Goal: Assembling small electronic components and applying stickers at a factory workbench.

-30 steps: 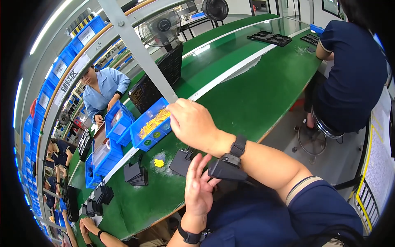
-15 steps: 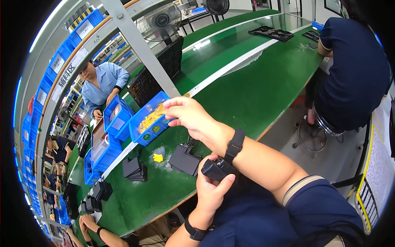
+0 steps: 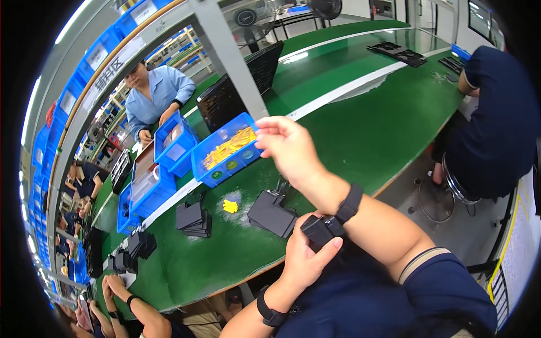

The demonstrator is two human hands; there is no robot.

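Note:
My left hand is closed around a small black boxy plastic part, held low in front of my body. The part's exact kind is unclear. My right hand is raised at the right end of a blue bin, its fingers loosely curled and apart, with nothing visible in them. Yellow strip-like pieces fill that bin. On the green table nearest my hands lies a stack of flat black plates. A small yellow pile sits left of it.
More black plates lie further left, near other blue bins. A metal post rises behind the bins. A person in light blue works across the table; another sits at right on a stool. Other hands are at lower left.
The whole view has shifted, so the table and bins appear further right. My left hand has tilted the black part slightly. My right hand stays beside the bin's right end.

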